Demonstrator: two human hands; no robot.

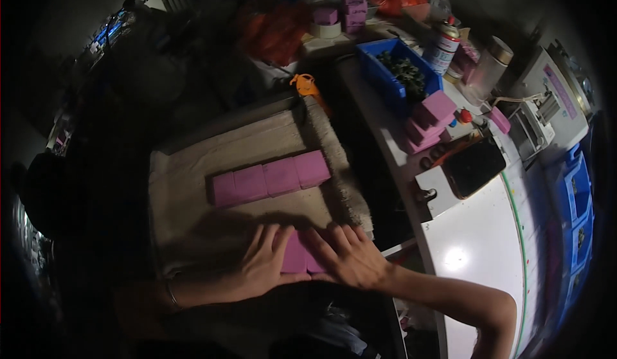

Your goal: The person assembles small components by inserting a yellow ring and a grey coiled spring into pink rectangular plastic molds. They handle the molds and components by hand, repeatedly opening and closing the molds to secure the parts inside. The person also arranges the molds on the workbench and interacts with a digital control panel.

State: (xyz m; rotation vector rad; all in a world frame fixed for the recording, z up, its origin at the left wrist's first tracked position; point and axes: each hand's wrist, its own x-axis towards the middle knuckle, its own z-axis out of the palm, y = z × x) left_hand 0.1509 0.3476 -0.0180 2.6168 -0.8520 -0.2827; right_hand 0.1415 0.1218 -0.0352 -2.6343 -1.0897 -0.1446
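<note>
Two small pink boxes (294,257) stand side by side at the near edge of a shallow bed lined with beige cloth (186,166). My left hand (260,268) curls against their left side, its thumb along the near face. From the right, my right hand (357,260) closes on the same pair, fingers over the right-hand box and thumb at the front. Both thumbs almost meet below the boxes. Farther up the cloth lies a tight, slanting row of several pink boxes (265,180), apart from my hands.
To the right a white table (479,243) carries a phone (474,167), stacked pink boxes (429,122), a spray can (443,49), a clear jar (493,70) and a blue bin (371,52) of dark green pieces. An orange object (306,84) sits at the bed's far corner. Blue bins (574,195) line the right edge.
</note>
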